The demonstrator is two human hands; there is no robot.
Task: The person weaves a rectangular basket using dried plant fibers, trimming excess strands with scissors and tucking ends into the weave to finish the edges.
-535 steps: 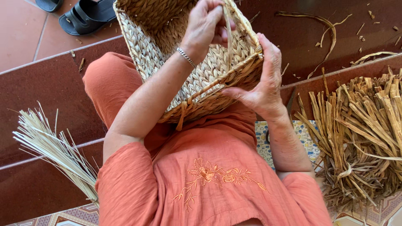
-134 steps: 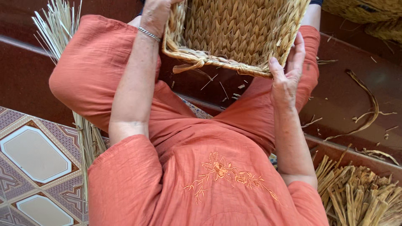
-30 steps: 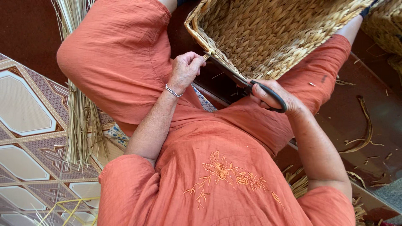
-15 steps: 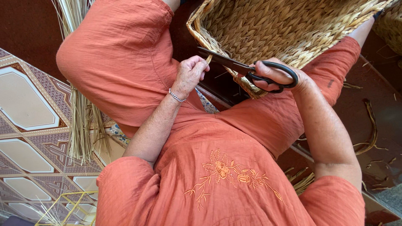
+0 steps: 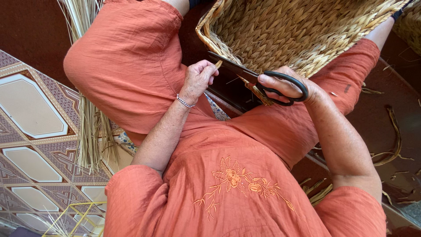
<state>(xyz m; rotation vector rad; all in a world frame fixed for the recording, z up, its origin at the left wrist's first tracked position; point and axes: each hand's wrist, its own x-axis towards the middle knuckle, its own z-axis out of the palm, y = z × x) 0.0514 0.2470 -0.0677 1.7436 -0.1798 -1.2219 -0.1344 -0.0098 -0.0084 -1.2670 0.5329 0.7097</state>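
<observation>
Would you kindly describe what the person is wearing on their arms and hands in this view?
Both arms are bare from just above the elbow down, under short, loose, burnt-orange sleeves of crinkled fabric. The left hand has a thin silver chain bracelet at the wrist. The right hand shows no bracelet or watch. No gloves on either hand, and I can see no rings on the fingers.

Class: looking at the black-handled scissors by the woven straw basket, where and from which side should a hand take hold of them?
Take the black-handled scissors by their loop handles, coming from the person's right: the blades point left toward the woven straw basket rim, the loops face the right hand.
</observation>
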